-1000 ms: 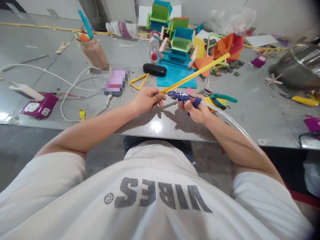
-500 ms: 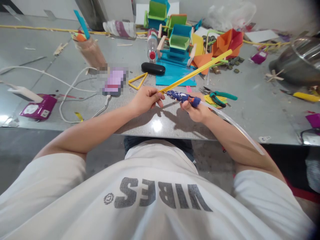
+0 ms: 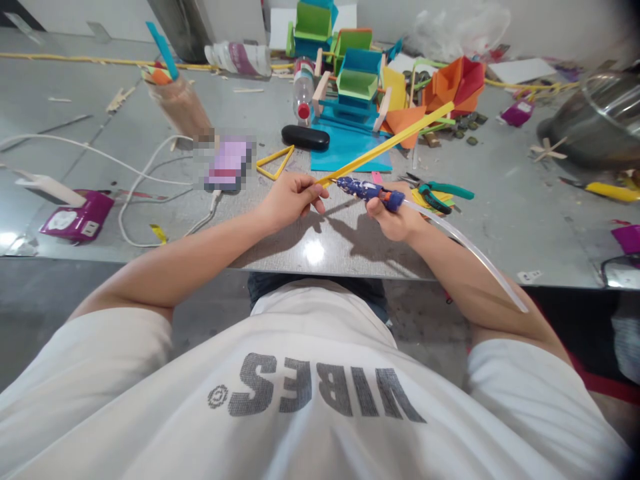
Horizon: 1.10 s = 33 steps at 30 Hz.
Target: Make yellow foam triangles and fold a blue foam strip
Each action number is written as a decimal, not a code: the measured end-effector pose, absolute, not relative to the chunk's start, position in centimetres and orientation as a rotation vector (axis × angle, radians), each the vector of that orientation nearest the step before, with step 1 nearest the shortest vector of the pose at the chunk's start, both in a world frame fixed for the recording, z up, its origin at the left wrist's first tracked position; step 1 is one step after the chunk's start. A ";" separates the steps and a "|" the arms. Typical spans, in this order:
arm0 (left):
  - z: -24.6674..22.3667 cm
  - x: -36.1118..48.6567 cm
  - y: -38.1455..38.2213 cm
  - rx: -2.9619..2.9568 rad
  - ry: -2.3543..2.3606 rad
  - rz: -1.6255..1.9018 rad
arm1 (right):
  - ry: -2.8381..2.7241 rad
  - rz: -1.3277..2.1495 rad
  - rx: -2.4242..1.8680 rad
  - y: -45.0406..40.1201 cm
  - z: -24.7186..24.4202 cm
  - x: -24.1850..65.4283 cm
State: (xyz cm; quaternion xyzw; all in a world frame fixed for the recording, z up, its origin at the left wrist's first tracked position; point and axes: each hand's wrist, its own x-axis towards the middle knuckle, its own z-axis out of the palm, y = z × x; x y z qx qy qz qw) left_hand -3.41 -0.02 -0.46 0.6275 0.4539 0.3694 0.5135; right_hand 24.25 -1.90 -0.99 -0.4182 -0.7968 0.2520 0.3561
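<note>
Between its thumb and fingers my left hand (image 3: 295,201) pinches the lower end of a long yellow paper strip (image 3: 395,141), which slants up to the right. My right hand (image 3: 393,217) is closed round a blue patterned hot glue gun (image 3: 357,189). The gun's nozzle points left, at the strip close to my left fingertips; whether it touches cannot be made out. A long clear glue stick (image 3: 470,250) trails from the gun's back over my right forearm. A yellow triangle frame (image 3: 275,164) lies just beyond my left hand.
Green-handled pliers (image 3: 435,193) lie on yellow paper right of the glue gun. Beyond are a black case (image 3: 305,137), a blue sheet (image 3: 345,157) and colourful paper models (image 3: 360,80). A phone (image 3: 229,163) with a white cable lies left. A metal pot (image 3: 595,127) stands right.
The yellow strip's far end has dipped slightly and shifted left. The glue gun and my right hand have moved a little to the right. My left hand has hardly moved.
</note>
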 end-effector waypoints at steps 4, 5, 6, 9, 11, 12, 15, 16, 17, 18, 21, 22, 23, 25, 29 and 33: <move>-0.4 -3.4 0.0 1.501 1.100 0.889 | -2.020 0.634 -1.111 -1.7 -1.2 24.7; -0.4 -3.4 0.1 1.499 1.102 0.888 | -2.012 0.629 -1.117 -1.6 -1.3 24.8; -0.4 -3.4 0.1 1.497 1.102 0.887 | -2.007 0.625 -1.120 -1.5 -1.4 24.9; -0.3 -3.4 0.1 1.494 1.102 0.892 | -2.008 0.628 -1.115 -1.2 -1.5 25.2; -0.3 -3.4 0.1 1.491 1.099 0.900 | -2.003 0.632 -1.100 -1.1 -1.4 25.2; -0.3 -3.4 0.1 1.488 1.096 0.904 | -1.998 0.635 -1.092 -1.1 -1.3 25.2; -0.4 -3.4 0.2 1.483 1.082 0.913 | -1.974 0.632 -1.072 -1.0 -1.2 25.3; -0.4 -3.4 0.3 1.483 1.078 0.916 | -1.966 0.631 -1.071 -0.9 -1.3 25.3; -0.4 -3.4 0.3 1.482 1.076 0.919 | -1.956 0.629 -1.075 -0.9 -1.4 25.4; -0.5 -3.4 0.4 1.480 1.077 0.920 | -1.945 0.630 -1.080 -0.8 -1.5 25.5; -0.5 -3.5 0.4 1.460 1.090 0.914 | -1.898 0.673 -1.073 -0.6 -1.8 25.7; -0.5 -3.5 0.4 1.453 1.092 0.914 | -1.879 0.700 -1.071 -0.5 -1.9 25.7; -0.5 -3.5 0.4 1.448 1.092 0.917 | -1.860 0.725 -1.076 -0.5 -2.0 25.7; -0.5 -3.5 0.5 1.442 1.084 0.925 | -1.838 0.761 -1.101 -0.5 -1.9 25.5; -0.5 -3.5 0.5 1.429 1.076 0.939 | -1.839 0.772 -1.091 -0.8 -1.7 25.1; -0.2 -3.4 0.4 1.416 1.087 0.938 | -1.863 0.777 -1.052 -0.8 -1.9 25.1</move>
